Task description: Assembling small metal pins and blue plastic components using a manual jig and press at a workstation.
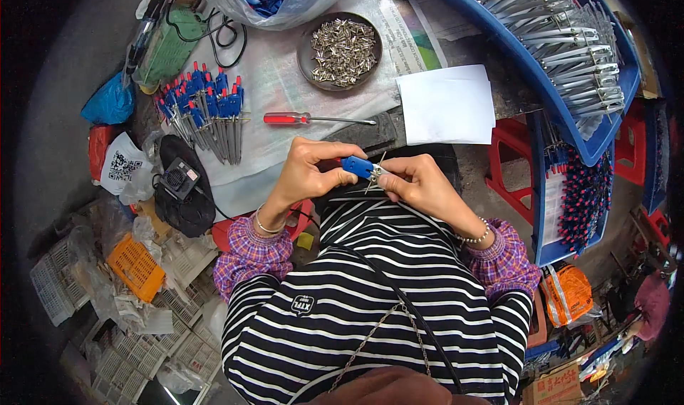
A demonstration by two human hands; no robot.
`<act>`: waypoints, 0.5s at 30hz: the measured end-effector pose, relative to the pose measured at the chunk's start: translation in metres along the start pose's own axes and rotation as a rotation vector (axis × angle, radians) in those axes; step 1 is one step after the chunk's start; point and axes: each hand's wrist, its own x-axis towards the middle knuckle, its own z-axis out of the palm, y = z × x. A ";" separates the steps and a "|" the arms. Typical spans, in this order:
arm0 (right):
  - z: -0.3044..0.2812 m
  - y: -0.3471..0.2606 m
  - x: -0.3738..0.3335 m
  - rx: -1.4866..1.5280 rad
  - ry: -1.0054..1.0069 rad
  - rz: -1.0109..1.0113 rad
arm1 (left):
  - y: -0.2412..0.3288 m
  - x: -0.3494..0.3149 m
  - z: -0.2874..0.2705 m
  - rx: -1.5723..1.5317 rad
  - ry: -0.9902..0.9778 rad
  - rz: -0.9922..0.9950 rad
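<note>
My left hand (308,168) pinches a blue plastic piece (356,165) between thumb and fingers in front of my lap. Against that piece's right end, my right hand (420,182) grips a metal part with thin prongs (375,174); the fingers hide most of it. Ahead lies a screwdriver (287,118) with a red handle, its shaft pointing right. Beyond it a round dark bowl (303,69) holds small metal pins (343,51). At the left, several metal tools with blue and red ends (206,104) lie in a pile.
A clear bag (313,6) of blue pieces sits at the far edge. White paper (447,106) lies right of the screwdriver. A blue tray (491,31) of metal parts stands at right, above another blue crate (539,213) and a red stool (510,164). A small black device (179,180) is at left.
</note>
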 end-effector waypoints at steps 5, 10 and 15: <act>0.000 0.000 0.000 0.030 -0.004 0.011 | -0.001 0.000 0.002 -0.013 0.012 0.019; -0.003 -0.005 -0.001 0.033 0.004 0.024 | -0.003 0.000 0.002 0.019 0.043 0.055; -0.003 -0.006 0.000 0.020 0.000 -0.013 | 0.001 0.000 -0.002 0.018 0.017 0.028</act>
